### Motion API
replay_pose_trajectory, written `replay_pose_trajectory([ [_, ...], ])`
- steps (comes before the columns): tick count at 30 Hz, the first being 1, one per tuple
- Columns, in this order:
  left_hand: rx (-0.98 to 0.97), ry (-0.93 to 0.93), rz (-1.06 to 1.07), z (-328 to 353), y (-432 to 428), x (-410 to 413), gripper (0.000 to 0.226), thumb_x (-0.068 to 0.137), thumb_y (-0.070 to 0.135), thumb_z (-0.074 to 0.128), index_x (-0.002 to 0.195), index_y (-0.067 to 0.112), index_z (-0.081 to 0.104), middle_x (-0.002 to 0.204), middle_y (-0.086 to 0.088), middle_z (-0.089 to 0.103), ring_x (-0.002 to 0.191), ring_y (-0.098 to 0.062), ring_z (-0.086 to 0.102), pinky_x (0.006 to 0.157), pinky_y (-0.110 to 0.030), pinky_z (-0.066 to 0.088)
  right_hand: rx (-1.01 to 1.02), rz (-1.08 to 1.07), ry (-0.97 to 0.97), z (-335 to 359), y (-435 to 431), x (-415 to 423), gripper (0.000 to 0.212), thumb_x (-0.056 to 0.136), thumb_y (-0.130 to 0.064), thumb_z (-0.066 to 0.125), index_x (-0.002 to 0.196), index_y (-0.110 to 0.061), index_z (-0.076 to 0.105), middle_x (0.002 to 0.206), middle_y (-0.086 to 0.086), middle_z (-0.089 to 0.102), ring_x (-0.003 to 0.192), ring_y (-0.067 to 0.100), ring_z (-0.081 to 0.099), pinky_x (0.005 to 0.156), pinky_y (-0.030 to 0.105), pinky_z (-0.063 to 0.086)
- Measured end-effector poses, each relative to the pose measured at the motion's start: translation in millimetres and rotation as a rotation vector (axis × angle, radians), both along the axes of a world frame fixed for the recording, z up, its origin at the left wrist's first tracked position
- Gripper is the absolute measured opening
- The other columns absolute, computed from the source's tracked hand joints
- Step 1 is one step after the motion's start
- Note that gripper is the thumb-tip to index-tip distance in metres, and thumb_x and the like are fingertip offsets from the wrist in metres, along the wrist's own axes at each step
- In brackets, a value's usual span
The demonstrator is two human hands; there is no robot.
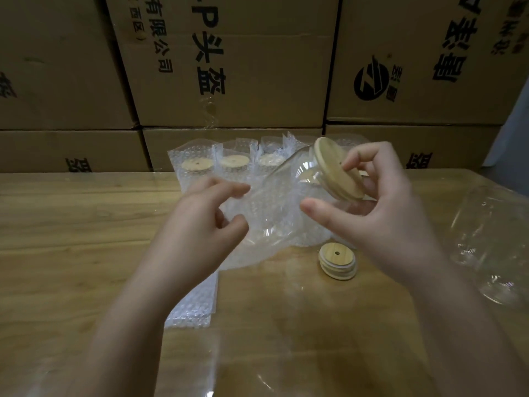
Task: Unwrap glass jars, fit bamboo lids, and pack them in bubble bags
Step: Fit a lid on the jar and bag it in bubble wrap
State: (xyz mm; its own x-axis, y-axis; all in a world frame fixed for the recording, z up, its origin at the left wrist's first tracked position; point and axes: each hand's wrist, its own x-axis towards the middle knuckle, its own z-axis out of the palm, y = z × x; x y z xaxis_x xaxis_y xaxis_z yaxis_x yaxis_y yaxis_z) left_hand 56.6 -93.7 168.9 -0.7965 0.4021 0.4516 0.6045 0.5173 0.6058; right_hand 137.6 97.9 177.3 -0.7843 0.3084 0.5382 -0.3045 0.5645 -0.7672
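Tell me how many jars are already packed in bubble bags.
3, in a row at the back: left bagged jar, middle bagged jar, right bagged jar. The held jar may hide more behind it.

On the tabletop [71, 224], bagged jars [197, 167] stand in a row at 12 o'clock, before stacked cardboard boxes [229, 67]. At centre a glass jar [274, 202] tilts, with a bamboo lid [335, 170] on its mouth. Below it, spare lids [337, 260] are stacked at 5 o'clock, bubble bags [194, 305] lie at 7, and wrapped jars [492, 247] lie at 3.
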Motion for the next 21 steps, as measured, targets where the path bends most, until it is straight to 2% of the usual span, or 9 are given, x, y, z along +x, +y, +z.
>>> replay_pose_trajectory([
  [4,0.074,-0.072,-0.115,1,8,6,0.041,0.085,0.020,0.060,0.123,0.036,0.057,0.107,0.022,0.051,0.073,-0.003,0.058,0.072,-0.018,0.051,0.173,-0.032,-0.008,5,-2,8,0.053,0.054,-0.068,0.067,0.094,-0.047,0.038,0.098,-0.017,0.058,0.085,0.005,0.062,0.071,0.036,0.056],
  [7,0.283,-0.266,-0.243,2,9,8,0.038,0.082,0.021,0.065,0.114,0.041,0.061,0.108,0.021,0.060,0.070,-0.007,0.062,0.071,-0.024,0.055,0.307,-0.074,0.015,10,1,15,0.053,0.058,-0.068,0.064,0.097,-0.044,0.036,0.099,-0.017,0.054,0.084,0.004,0.059,0.069,0.038,0.055],
  [10,0.404,-0.395,-0.288,0,12,4,0.043,0.086,0.002,0.063,0.113,0.036,0.065,0.110,0.015,0.066,0.068,-0.009,0.063,0.062,-0.018,0.052,0.343,-0.082,-0.024,8,2,12,0.051,0.059,-0.067,0.064,0.095,-0.043,0.037,0.105,-0.023,0.041,0.087,0.000,0.055,0.071,0.036,0.055],
  [14,0.307,-0.391,-0.227,-6,15,-3,0.046,0.086,-0.002,0.056,0.111,0.036,0.066,0.109,0.014,0.067,0.062,-0.007,0.058,0.064,-0.024,0.052,0.408,-0.037,-0.149,-4,-4,-3,0.048,0.059,-0.060,0.066,0.092,-0.040,0.038,0.103,-0.023,0.036,0.095,-0.008,0.045,0.068,0.018,0.042],
  [18,0.221,-0.355,-0.190,-8,13,-6,0.047,0.085,0.001,0.056,0.110,0.039,0.065,0.103,0.020,0.059,0.061,-0.005,0.057,0.072,-0.042,0.054,0.505,0.014,-0.186,-19,-14,-16,0.045,0.059,-0.060,0.063,0.091,-0.041,0.038,0.103,-0.024,0.036,0.094,0.000,0.040,0.083,0.028,0.031],
  [21,0.175,-0.323,-0.196,-8,9,-6,0.043,0.083,0.008,0.058,0.108,0.042,0.061,0.104,0.019,0.056,0.057,-0.001,0.053,0.070,-0.032,0.053,0.599,-0.010,-0.204,-27,-16,-25,0.047,0.060,-0.063,0.065,0.092,-0.042,0.038,0.106,-0.023,0.041,0.103,0.007,0.038,0.084,0.027,0.017],
])
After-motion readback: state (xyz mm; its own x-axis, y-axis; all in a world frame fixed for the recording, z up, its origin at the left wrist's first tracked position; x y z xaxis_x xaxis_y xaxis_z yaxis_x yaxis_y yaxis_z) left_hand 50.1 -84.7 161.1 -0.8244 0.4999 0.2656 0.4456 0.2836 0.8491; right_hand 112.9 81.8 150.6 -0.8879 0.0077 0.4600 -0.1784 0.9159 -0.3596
